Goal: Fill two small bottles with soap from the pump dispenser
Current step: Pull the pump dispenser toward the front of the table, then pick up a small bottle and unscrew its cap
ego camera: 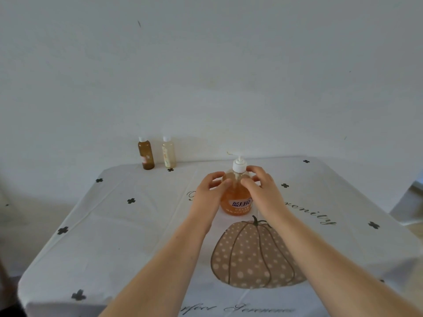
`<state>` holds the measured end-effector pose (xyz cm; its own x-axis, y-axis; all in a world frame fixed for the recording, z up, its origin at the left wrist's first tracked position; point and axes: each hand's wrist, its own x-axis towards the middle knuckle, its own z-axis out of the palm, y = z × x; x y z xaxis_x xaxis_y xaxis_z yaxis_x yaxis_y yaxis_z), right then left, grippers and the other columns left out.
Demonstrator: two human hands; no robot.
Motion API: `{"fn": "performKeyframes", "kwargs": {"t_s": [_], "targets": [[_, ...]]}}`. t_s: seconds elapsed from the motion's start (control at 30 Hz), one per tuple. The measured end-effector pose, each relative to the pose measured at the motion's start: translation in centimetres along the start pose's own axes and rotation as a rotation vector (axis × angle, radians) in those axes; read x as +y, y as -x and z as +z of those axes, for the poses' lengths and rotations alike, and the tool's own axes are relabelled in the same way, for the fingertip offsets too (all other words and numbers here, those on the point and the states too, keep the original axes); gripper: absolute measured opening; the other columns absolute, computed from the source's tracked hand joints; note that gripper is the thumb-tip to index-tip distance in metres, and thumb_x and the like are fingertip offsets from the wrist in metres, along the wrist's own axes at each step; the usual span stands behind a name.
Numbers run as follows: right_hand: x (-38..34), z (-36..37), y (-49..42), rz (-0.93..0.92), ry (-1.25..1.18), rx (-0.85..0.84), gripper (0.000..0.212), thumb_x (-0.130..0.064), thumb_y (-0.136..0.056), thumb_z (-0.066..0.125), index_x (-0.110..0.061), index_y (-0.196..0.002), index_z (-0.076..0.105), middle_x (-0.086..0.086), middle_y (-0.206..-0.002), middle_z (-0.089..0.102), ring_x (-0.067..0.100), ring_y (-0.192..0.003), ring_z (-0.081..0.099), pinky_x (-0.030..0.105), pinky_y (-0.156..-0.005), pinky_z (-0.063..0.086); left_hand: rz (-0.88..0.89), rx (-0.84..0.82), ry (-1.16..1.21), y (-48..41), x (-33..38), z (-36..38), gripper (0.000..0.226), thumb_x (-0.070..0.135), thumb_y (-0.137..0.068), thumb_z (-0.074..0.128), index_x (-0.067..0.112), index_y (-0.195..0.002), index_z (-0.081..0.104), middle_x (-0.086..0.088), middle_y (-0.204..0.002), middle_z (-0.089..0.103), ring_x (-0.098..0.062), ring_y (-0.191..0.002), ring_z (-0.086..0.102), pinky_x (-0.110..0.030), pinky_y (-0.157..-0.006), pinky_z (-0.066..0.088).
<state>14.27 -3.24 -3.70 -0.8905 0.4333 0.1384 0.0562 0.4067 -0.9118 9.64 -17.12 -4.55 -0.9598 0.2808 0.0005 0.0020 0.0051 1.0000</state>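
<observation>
The pump dispenser [237,202] stands upright at the middle of the table, a clear bottle of orange soap with a white pump head whose spout points left. My left hand [209,191] curls round its left side, thumb on the front. From the other side my right hand [261,187] wraps the bottle's shoulder, fingertips close to the white collar. Two small capped bottles stand at the table's far edge by the wall, well left of the dispenser: a brown bottle [146,155] and, just to its right, a pale bottle [169,154].
The table [114,236] carries a white cloth printed with black clovers, script lettering and a dotted pumpkin [251,255] just in front of the dispenser. A plain white wall rises behind. The floor shows past the table's left and right edges.
</observation>
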Motion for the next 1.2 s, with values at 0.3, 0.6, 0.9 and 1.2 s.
{"fn": "performKeyframes", "kwargs": {"t_s": [0.3, 0.6, 0.9, 1.2], "targets": [[-4.2, 1.1, 2.9, -0.31, -0.003, 0.38, 0.01, -0.017, -0.099, 0.054, -0.026, -0.105, 0.053, -0.011, -0.104, 0.056, 0.009, -0.092, 0.054, 0.026, -0.074, 0.042, -0.066, 0.094, -0.048, -1.7, 1.7, -2.8, 0.04, 0.031, -0.099, 0.056, 0.021, -0.138, 0.055, 0.0, -0.126, 0.063, -0.017, -0.113, 0.061, -0.043, -0.105, 0.047], [-7.0, 9.0, 0.4, -0.286, 0.081, -0.038, 0.029, -0.026, -0.103, 0.05, -0.028, -0.132, 0.05, -0.009, -0.124, 0.055, 0.008, -0.111, 0.053, 0.025, -0.088, 0.044, -0.068, 0.292, -0.084, -5.1, 0.3, -11.3, 0.016, 0.024, -0.101, 0.049, 0.028, -0.088, 0.056, 0.005, -0.086, 0.055, -0.019, -0.088, 0.055, -0.038, -0.09, 0.047], [-7.2, 15.6, -9.2, 0.07, -0.016, -0.164, 0.046, -0.025, -0.101, 0.048, -0.02, -0.147, 0.046, 0.002, -0.146, 0.053, 0.022, -0.126, 0.054, 0.034, -0.101, 0.042, -0.079, 0.21, -0.193, -11.9, -1.1, -15.1, 0.034, 0.024, -0.106, 0.036, 0.028, -0.136, 0.051, 0.001, -0.148, 0.047, -0.017, -0.131, 0.046, -0.036, -0.111, 0.036], [-7.0, 19.0, -13.2, 0.154, -0.089, -0.234, 0.053, -0.019, -0.105, 0.037, -0.021, -0.158, 0.033, 0.0, -0.161, 0.036, 0.021, -0.146, 0.035, 0.034, -0.112, 0.029, -0.121, 0.107, -0.183, -16.4, -1.0, -14.5, 0.049, 0.023, -0.1, 0.038, 0.018, -0.149, 0.037, -0.005, -0.151, 0.041, -0.023, -0.133, 0.044, -0.036, -0.106, 0.037]]}}
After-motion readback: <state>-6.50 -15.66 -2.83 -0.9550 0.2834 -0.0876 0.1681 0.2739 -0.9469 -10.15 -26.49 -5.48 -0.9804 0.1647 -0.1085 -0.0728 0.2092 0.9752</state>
